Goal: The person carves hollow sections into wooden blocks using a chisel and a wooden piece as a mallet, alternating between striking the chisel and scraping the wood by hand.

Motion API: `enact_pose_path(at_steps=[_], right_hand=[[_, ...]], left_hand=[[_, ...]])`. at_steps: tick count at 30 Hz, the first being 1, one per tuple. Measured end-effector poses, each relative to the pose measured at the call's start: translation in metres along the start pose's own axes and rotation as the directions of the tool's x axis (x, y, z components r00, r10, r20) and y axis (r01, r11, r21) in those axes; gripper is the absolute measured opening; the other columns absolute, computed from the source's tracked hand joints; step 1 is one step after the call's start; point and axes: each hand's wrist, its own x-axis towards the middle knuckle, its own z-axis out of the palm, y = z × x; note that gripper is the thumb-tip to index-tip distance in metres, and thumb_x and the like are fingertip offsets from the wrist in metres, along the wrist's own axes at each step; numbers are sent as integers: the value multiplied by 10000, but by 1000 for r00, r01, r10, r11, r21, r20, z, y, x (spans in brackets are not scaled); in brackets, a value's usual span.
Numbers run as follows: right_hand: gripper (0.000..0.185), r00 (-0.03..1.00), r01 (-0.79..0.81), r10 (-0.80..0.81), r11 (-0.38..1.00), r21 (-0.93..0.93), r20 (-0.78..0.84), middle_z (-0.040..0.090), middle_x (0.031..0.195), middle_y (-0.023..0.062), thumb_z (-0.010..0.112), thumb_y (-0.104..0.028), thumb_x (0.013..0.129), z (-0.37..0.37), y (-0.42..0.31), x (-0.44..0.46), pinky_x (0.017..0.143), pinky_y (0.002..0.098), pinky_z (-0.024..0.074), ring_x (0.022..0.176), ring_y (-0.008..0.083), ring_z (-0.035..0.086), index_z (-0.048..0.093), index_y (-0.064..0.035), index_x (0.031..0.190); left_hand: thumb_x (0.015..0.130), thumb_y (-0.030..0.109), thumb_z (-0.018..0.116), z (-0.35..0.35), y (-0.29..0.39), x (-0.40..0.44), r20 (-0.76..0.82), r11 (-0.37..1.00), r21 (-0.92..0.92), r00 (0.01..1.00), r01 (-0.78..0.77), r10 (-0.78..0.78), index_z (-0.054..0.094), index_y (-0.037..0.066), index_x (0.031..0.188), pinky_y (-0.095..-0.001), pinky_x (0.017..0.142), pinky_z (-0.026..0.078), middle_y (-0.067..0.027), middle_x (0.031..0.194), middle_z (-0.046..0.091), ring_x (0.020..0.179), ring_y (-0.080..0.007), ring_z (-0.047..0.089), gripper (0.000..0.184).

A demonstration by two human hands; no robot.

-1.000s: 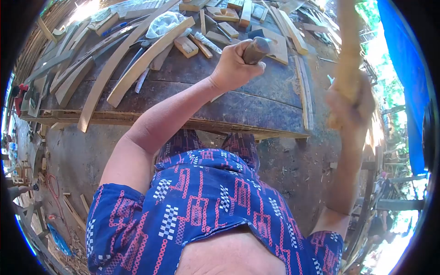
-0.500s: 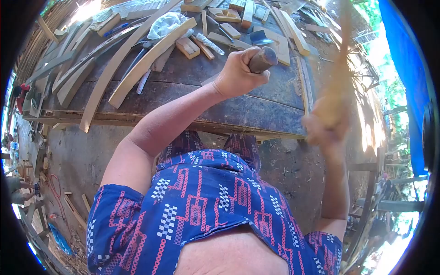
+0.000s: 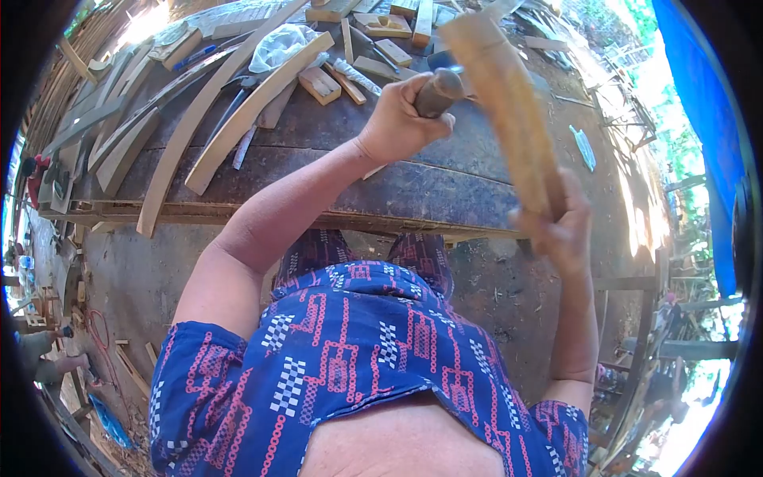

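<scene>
My left hand (image 3: 401, 123) is wrapped round the thick, dark handle of a chisel (image 3: 439, 93), whose round butt end points up toward me. The hand hides the chisel's blade and whatever lies under it. In my right hand (image 3: 560, 222) is a wooden mallet (image 3: 509, 103), long and club-like, blurred by motion. The mallet's broad head is up beside the chisel's butt, to its right; I cannot tell whether they touch. Both hands are over the near part of a dark workbench (image 3: 310, 171).
Long curved wooden pieces (image 3: 258, 115) lie across the bench's left side, some past its front edge. A clear plastic bag (image 3: 280, 46), small wood blocks (image 3: 319, 85) and tools crowd the back. At far left another person's arm (image 3: 60, 366) shows. A blue tarp (image 3: 703, 135) hangs right.
The mallet has swung from upright at the right to leaning left, its head now close to the chisel. My left hand has shifted slightly left with the chisel.
</scene>
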Motion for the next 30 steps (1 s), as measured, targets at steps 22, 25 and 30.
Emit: enact_pose_path(at_steps=[22,25,30], right_hand=[[435,996,-52,59,992,113,-65,590,796,16,796,-116,640,8,-1,7,612,284,465,679,121,563,570,-8,996],[480,992,-77,95,973,217,-77,618,787,46,805,-193,620,24,21,29,649,312,485,690,167,594,581,7,994],[593,972,-99,178,902,-419,153,655,857,160,769,-391,587,66,73,62,724,383,497,792,290,646,574,8,980]], left_hand=[[724,111,690,1,-2,0,0,993,108,999,51,-51,626,24,1000,-232,647,434,40,774,557,712,-43,452,297],[748,58,713,5,5,-7,73,995,66,994,81,-86,600,41,922,-225,654,443,48,800,561,725,-33,488,209],[739,83,706,3,2,-13,124,990,135,992,-31,14,606,35,932,-231,653,446,36,797,575,724,-38,479,223]])
